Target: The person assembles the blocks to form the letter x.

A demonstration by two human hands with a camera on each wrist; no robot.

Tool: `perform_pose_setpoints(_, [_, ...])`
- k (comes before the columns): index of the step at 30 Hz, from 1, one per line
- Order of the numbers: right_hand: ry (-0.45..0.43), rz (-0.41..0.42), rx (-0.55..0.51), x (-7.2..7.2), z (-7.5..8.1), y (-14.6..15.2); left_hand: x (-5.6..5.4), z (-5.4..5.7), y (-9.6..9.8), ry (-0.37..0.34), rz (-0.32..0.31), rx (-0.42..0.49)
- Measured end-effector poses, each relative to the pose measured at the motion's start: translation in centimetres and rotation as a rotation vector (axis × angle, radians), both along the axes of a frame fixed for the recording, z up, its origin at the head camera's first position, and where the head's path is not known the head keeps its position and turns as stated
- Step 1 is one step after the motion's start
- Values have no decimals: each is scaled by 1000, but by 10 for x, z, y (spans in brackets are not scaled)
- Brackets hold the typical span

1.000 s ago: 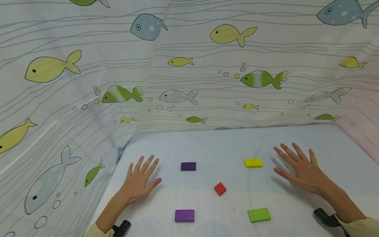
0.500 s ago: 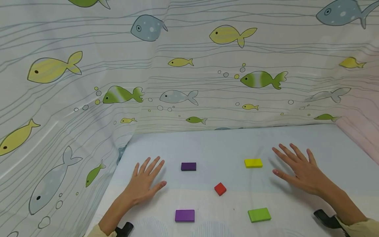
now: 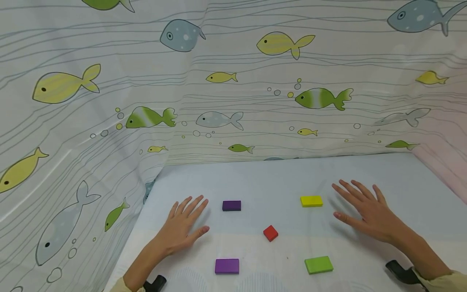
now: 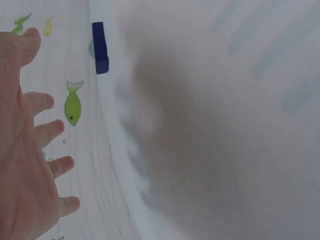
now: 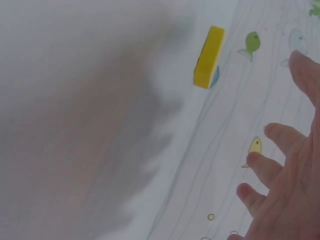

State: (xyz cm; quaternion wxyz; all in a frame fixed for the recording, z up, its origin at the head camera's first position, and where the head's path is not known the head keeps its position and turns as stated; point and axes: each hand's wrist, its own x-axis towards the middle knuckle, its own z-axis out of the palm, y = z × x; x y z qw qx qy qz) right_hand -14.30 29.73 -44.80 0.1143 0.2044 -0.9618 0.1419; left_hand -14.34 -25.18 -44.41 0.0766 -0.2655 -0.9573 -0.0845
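Observation:
My left hand (image 3: 182,227) hovers over the left of the table with its fingers spread, holding nothing. Nearest to it is a dark purple block (image 3: 231,206), which also shows in the left wrist view as a dark bar (image 4: 100,48). A lighter purple block (image 3: 227,266) lies closer to me. On the other side, my right hand (image 3: 373,217) is spread above the table, apart from the yellow block (image 3: 311,201) to its left. That yellow block (image 5: 209,57) appears in the right wrist view too. A red block (image 3: 270,233) sits turned in the middle, and a green block (image 3: 319,265) lies at front right.
A pale cloth (image 3: 270,178) covers the table. Behind it and to the left hangs a fish-patterned curtain (image 3: 219,97); its right part looks pinkish. Black straps with camera mounts (image 3: 401,272) sit at both wrists.
The left hand has moved a little to the right, toward the dark purple block. My right hand has shifted slightly left. The blocks lie as before.

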Motion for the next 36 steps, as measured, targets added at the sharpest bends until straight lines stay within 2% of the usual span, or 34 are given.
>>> perform_pose_setpoints(7, [15,23,6,1,2,-3,2,2,4,7,-57,25])
perform_pose_setpoints(16, [-15,32,7,7,2,-10,4,5,12,6,-139,60])
perform_pose_setpoints(27, [3,47,15,9,5,-16,4,5,26,-34,-178,50])
perform_pose_setpoints(36, [5,68,-7,10,5,-18,3,10,33,-50,-207,32])
